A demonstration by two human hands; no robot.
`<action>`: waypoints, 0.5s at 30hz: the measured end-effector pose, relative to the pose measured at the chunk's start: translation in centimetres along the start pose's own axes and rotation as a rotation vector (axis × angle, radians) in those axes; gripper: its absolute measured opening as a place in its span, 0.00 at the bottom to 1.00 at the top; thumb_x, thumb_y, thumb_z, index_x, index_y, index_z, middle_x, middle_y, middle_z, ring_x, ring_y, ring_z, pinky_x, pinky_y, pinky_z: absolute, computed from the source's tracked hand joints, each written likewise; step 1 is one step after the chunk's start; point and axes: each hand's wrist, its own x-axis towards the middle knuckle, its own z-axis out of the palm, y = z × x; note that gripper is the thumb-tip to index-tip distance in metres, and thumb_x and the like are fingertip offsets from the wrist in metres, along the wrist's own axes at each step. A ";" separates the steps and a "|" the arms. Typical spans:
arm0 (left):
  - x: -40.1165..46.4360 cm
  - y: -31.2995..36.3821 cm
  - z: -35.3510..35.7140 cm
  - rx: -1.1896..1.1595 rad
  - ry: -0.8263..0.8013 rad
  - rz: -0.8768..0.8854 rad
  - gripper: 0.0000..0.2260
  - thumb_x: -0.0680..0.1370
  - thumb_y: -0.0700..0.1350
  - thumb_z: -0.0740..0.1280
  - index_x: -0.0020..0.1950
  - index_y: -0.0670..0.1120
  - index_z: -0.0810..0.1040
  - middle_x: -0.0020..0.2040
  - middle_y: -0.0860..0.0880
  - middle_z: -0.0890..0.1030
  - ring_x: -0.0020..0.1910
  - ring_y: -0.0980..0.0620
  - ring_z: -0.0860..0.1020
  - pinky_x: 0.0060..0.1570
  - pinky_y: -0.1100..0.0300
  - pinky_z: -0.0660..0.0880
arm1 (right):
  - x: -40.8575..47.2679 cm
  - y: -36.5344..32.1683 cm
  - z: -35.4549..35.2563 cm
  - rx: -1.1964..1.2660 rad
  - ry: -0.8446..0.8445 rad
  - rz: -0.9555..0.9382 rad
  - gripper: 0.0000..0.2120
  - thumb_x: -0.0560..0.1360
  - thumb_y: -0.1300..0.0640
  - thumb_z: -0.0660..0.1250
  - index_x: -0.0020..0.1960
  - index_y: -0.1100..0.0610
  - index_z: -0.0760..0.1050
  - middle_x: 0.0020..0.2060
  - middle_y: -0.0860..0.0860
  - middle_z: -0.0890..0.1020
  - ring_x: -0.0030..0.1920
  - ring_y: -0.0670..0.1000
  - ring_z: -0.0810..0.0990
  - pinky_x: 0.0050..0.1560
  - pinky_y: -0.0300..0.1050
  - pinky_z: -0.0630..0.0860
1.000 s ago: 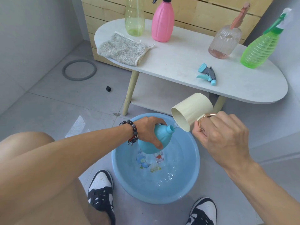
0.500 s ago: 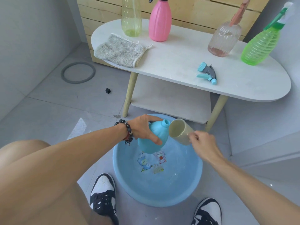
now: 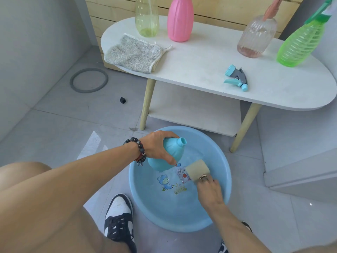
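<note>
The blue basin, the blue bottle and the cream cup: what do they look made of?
Basin: probably plastic, as it has a smooth, evenly coloured, slightly glossy wall and a thin rim.
Bottle: opaque matt plastic, judging by its moulded neck.
Cup: cream with a matt finish; it could be plastic or ceramic, I cannot tell which.

A white oval table (image 3: 200,70) on pale wooden legs (image 3: 147,105) is set against a slatted wooden panel (image 3: 228,8); beneath it a lower shelf (image 3: 191,114) is seen (also white). Grey floor tiles (image 3: 54,121) are laid around it, a grey wall (image 3: 36,33) to its left
</note>
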 end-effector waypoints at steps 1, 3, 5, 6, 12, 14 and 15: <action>0.0 0.0 0.0 0.004 0.001 -0.004 0.35 0.62 0.55 0.82 0.67 0.62 0.74 0.56 0.56 0.78 0.52 0.53 0.79 0.48 0.57 0.80 | -0.3 -0.3 -0.2 0.012 0.013 -0.013 0.15 0.50 0.69 0.78 0.32 0.55 0.81 0.27 0.54 0.80 0.34 0.57 0.83 0.30 0.48 0.76; 0.0 -0.1 -0.1 0.012 0.000 -0.009 0.35 0.62 0.55 0.83 0.67 0.62 0.74 0.55 0.57 0.77 0.52 0.54 0.78 0.46 0.60 0.78 | -0.8 -1.3 -1.4 0.042 0.060 -0.088 0.03 0.67 0.63 0.74 0.40 0.58 0.82 0.37 0.58 0.84 0.42 0.61 0.84 0.38 0.50 0.78; 0.1 0.0 -0.3 0.011 -0.004 -0.008 0.35 0.63 0.54 0.83 0.67 0.61 0.74 0.55 0.56 0.77 0.51 0.54 0.78 0.44 0.61 0.76 | -0.2 -1.4 -1.9 0.296 0.083 0.000 0.11 0.80 0.56 0.63 0.43 0.59 0.79 0.42 0.59 0.83 0.47 0.63 0.81 0.43 0.51 0.74; 0.1 0.1 -0.4 0.011 -0.007 -0.008 0.34 0.63 0.53 0.82 0.67 0.61 0.74 0.55 0.56 0.78 0.51 0.53 0.79 0.44 0.61 0.77 | 0.0 -1.1 -2.4 0.459 0.057 0.067 0.13 0.81 0.55 0.62 0.40 0.59 0.76 0.39 0.58 0.81 0.44 0.63 0.80 0.41 0.50 0.71; -0.1 0.3 -1.1 0.013 0.007 -0.004 0.33 0.64 0.52 0.82 0.66 0.60 0.72 0.54 0.57 0.77 0.52 0.53 0.79 0.50 0.55 0.80 | -0.8 1.4 -7.7 0.850 0.055 0.181 0.13 0.63 0.46 0.63 0.29 0.54 0.67 0.26 0.51 0.68 0.30 0.52 0.67 0.35 0.46 0.65; -0.2 0.3 -1.1 0.004 0.013 0.000 0.33 0.64 0.51 0.82 0.65 0.61 0.72 0.53 0.57 0.77 0.51 0.53 0.79 0.48 0.56 0.80 | -1.4 1.8 -10.2 0.858 0.074 0.155 0.12 0.63 0.46 0.62 0.29 0.53 0.65 0.26 0.51 0.66 0.30 0.51 0.65 0.35 0.46 0.63; -0.2 0.3 -1.1 -0.001 0.016 0.003 0.33 0.64 0.51 0.82 0.65 0.61 0.72 0.53 0.57 0.77 0.51 0.53 0.80 0.48 0.56 0.81 | -1.7 1.9 -11.4 0.859 0.091 0.133 0.12 0.63 0.46 0.63 0.30 0.53 0.66 0.26 0.52 0.66 0.30 0.51 0.64 0.35 0.45 0.63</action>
